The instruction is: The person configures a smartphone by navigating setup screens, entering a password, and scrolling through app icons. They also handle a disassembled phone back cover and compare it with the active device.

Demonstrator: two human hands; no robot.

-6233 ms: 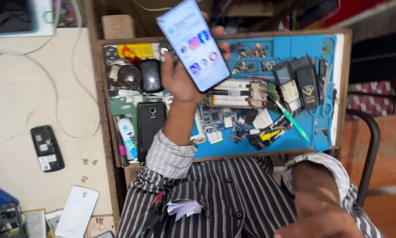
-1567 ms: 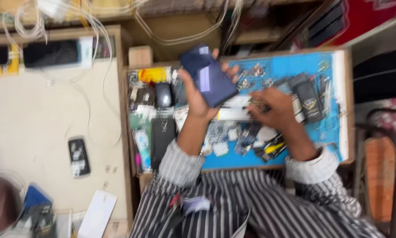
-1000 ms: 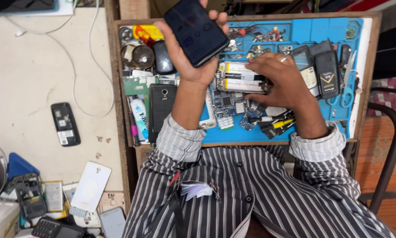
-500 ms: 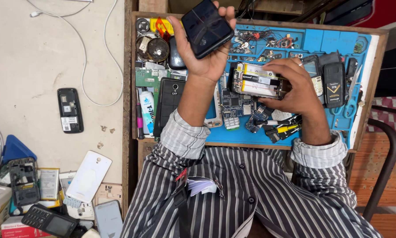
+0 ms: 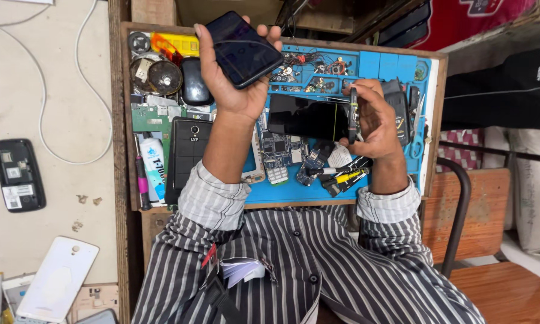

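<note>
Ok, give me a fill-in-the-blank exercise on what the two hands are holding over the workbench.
1. The left hand holds up a dark phone whose screen is ____.
2. The right hand holds a black screen panel by its ____ end.
3. Both hands are above a repair mat coloured ____.
4. A white phone back cover lies face down on the ____ worktop.

Missing words: off; right; blue; left
</note>
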